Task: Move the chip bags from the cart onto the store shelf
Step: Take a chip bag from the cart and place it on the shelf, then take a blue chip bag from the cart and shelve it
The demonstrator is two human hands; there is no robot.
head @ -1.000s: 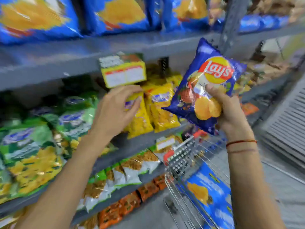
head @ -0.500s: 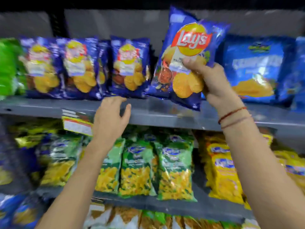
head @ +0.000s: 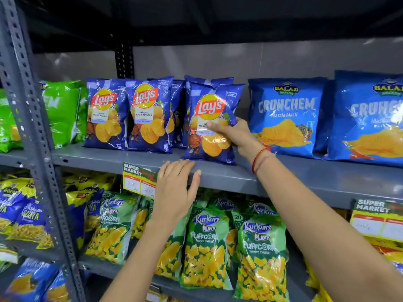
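A dark blue Lay's chip bag [head: 209,110] stands upright on the grey shelf [head: 218,173], its bottom edge resting near the shelf's front. My right hand [head: 235,136] grips its right side, thumb across the front. More Lay's bags [head: 126,114] of the same kind stand in a row to its left and behind it. My left hand [head: 174,190] lies flat against the shelf's front lip just below the bag, fingers apart, holding nothing. The cart is out of view.
Light blue Crunchem bags [head: 287,114] stand right of the held bag, green bags [head: 63,110] at far left. Green Kurkure Puffcorn bags [head: 207,247] fill the shelf below. A price tag [head: 139,182] hangs on the lip. A grey perforated upright [head: 32,127] runs down the left.
My right hand has lowered the Lay's bag from the air onto the shelf, in front of the row. My left hand slid right along the shelf lip.
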